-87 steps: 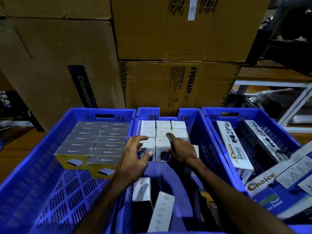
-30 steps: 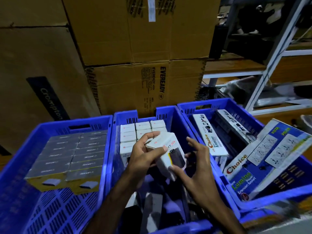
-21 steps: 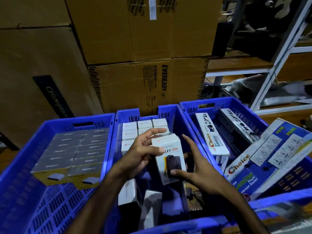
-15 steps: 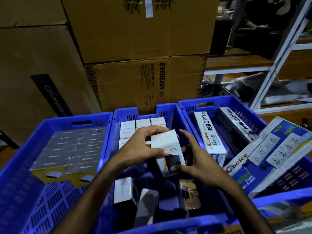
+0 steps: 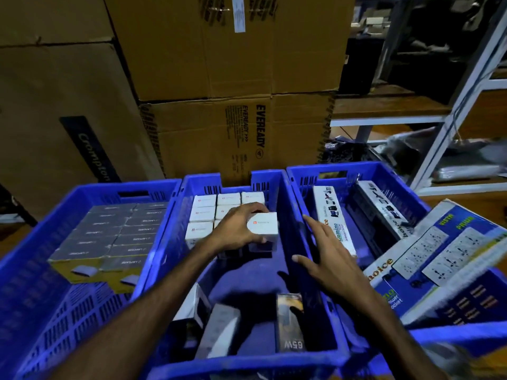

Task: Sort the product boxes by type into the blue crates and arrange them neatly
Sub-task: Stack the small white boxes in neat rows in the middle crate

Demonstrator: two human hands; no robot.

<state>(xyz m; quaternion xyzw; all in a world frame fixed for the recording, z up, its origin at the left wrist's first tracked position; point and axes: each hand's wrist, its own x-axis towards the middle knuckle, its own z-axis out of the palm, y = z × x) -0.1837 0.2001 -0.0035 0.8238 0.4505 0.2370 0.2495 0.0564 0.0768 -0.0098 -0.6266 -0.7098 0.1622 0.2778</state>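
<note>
Nearest me in the middle blue crate (image 5: 285, 204), a few loose boxes (image 5: 219, 333) lie tipped on the floor, one dark carton marked 65W (image 5: 290, 322) among them. My right hand (image 5: 326, 256) hovers above the wall shared with the right crate (image 5: 384, 174), fingers spread and straight, holding nothing. My left hand (image 5: 236, 231) grips a small white box (image 5: 262, 229) from above, fingers curled round its top, at the front right of the standing white rows (image 5: 216, 209). I cannot tell whether the box already rests on the crate floor.

To the left, the left crate (image 5: 35, 259) holds a tight block of grey and yellow boxes (image 5: 109, 237). The right crate holds long Choice socket boxes (image 5: 334, 215), one large blue one (image 5: 439, 270) leaning over the rim. Beyond stand brown cartons (image 5: 233, 133) and a white rack (image 5: 461, 105).

My worry: released one-handed, the white box could settle crooked or topple into the open floor in front, since nothing braces it there. The leaning blue box could also slide if the crate is nudged.
</note>
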